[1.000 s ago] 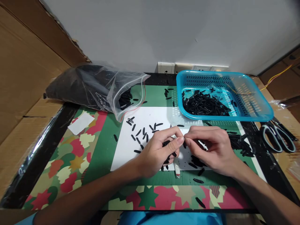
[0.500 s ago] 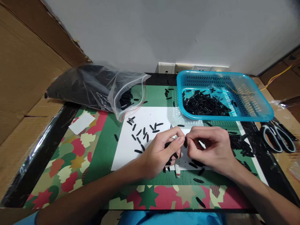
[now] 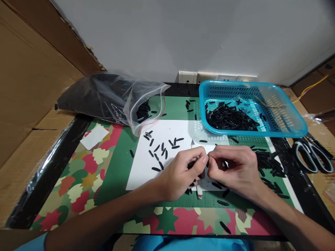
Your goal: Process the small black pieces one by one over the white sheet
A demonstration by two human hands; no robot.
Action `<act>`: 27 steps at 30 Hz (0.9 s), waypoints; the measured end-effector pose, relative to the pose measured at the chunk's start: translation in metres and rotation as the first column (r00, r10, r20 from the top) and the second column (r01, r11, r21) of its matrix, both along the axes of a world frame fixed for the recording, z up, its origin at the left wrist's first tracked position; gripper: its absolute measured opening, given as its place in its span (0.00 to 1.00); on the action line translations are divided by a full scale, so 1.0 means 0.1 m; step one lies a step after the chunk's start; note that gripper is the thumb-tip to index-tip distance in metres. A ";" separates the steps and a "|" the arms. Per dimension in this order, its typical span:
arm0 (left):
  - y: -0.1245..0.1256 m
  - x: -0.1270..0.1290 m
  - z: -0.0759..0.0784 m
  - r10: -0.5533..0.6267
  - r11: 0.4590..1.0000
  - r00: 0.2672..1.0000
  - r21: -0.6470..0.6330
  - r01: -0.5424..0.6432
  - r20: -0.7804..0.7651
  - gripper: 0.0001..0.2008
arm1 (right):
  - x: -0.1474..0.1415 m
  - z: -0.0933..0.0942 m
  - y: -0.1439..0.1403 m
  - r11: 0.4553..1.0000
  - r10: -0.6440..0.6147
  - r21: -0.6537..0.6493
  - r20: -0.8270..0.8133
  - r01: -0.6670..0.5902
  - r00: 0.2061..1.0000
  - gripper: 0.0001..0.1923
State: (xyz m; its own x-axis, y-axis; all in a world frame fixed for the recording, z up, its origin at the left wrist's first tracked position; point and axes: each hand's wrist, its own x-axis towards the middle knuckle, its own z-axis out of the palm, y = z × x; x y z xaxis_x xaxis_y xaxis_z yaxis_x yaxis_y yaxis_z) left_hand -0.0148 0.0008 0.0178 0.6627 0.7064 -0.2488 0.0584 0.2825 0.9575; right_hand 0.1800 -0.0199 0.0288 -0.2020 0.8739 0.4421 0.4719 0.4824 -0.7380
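Note:
My left hand (image 3: 180, 172) and my right hand (image 3: 234, 169) meet fingertip to fingertip over a white sheet (image 3: 167, 153). The left hand grips several small black pieces and a thin white knife-like tool (image 3: 198, 188) whose tip pokes out above the fingers. A small black piece (image 3: 207, 162) is pinched between my right thumb and forefinger, close against the left fingers. Loose black pieces (image 3: 159, 150) lie scattered on the sheet to the left of my hands. More black pieces are piled to the right of my right hand (image 3: 269, 164).
A blue plastic basket (image 3: 288, 129) holding black pieces stands at the back right. An open clear zip bag (image 3: 117, 101) full of black pieces lies at the back left. Scissors (image 3: 312, 157) rest at the far right. Cardboard walls rise on the left. A white paper slip (image 3: 94, 136) lies left.
My hands have stayed together over the sheet. The right fingers have curled in tighter against the left fingertips. The view has shifted slightly.

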 end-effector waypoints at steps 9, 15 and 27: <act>0.05 0.03 0.12 0.056 0.956 0.957 -0.290 0.031 0.286 0.18 | 0.06 0.08 0.03 0.994 -0.077 -0.084 -0.077 0.070 0.994 0.11; 0.08 0.06 0.14 0.108 0.946 0.938 -0.325 0.005 0.329 0.17 | 0.06 0.09 0.02 0.949 0.047 -0.290 -0.253 -0.122 0.966 0.13; 0.05 0.05 0.09 0.115 0.955 0.954 -0.295 -0.029 0.277 0.18 | 0.05 0.05 0.01 0.712 0.037 -0.562 -0.570 -0.422 0.821 0.15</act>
